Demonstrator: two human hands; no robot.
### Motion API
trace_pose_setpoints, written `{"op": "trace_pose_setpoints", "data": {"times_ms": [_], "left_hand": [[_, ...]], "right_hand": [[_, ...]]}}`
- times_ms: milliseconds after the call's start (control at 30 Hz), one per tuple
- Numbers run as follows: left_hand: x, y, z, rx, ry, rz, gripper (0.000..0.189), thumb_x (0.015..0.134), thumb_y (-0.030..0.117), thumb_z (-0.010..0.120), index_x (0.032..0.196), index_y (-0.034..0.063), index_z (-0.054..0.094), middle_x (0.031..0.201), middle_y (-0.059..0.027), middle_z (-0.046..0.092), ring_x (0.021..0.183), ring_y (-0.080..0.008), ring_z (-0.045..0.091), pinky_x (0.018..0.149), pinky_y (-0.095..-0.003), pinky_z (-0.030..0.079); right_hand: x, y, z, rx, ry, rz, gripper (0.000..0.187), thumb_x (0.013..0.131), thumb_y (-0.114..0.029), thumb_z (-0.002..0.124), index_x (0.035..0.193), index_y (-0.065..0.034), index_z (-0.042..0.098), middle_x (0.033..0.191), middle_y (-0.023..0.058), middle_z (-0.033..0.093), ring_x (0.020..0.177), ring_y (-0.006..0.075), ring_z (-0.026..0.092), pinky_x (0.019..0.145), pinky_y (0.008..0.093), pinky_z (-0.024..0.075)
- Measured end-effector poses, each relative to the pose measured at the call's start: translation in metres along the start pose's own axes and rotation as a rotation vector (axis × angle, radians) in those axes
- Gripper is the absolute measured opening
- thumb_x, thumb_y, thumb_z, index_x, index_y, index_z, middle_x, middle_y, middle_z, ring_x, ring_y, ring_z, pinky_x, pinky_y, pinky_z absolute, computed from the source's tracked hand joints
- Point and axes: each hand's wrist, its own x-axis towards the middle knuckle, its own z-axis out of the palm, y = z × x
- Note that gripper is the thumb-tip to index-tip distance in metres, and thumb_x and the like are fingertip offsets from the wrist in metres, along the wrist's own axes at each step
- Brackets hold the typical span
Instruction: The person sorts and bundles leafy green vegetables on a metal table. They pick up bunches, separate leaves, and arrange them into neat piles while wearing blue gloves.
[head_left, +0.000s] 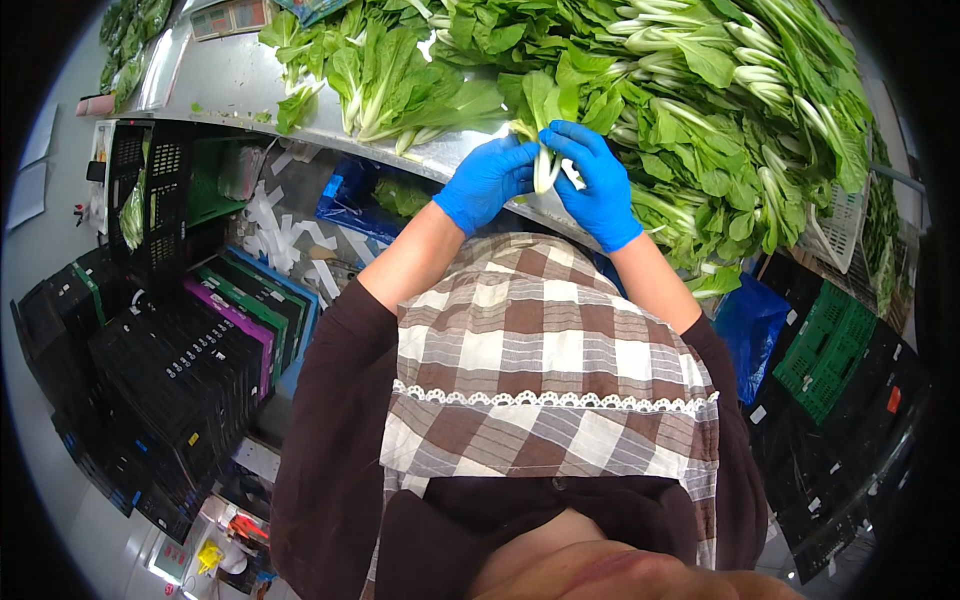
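Note:
Both of my hands wear blue gloves and meet over the front edge of a metal table (217, 82). Between them is a small head of leafy greens (546, 171) with a white stem, its base pointing toward me. My left hand (491, 176) grips it from the left side, a yellowish leaf (521, 131) by the fingertips. On the other side, the fingers of my right hand (592, 180) touch the stem and leaves; how firmly they hold is hidden. A big pile of the same greens (690, 142) lies to the right, and a smaller bunch (375, 82) rests on the left.
Stacked black, green and purple crates (202, 352) stand at the left. More crates (825, 352) are at the right, beside a blue plastic bag (752, 330). Under the table are white paper strips (274, 232) and a blue-lined crate (352, 199). A white basket (836, 225) sits below the pile.

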Motion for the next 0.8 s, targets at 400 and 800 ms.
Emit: {"op": "trace_pose_setpoints", "data": {"times_ms": [400,800], "left_hand": [[-0.012,-0.011,-0.001,0.259,0.253,0.301,0.046,0.085,0.001,0.071,0.127,-0.0042,0.053,0.118,-0.0141,0.064,0.107,-0.0211,0.063,0.094,-0.0320,0.050],[-0.026,-0.015,-0.004,0.334,0.330,0.278,0.048,0.085,0.003,0.070,0.129,-0.0032,0.052,0.118,-0.0132,0.064,0.103,-0.0201,0.063,0.090,-0.0315,0.051]], "right_hand": [[-0.033,0.007,0.028,0.796,-0.128,0.892,0.036,0.087,-0.017,0.075,0.113,-0.0005,0.059,0.086,0.0052,0.065,0.067,0.0113,0.062,0.062,0.0230,0.0491],[-0.035,0.015,0.048,0.881,-0.184,0.796,0.024,0.092,-0.008,0.065,0.114,0.0014,0.060,0.095,0.0099,0.069,0.080,0.0146,0.069,0.067,0.0241,0.0529]]}}
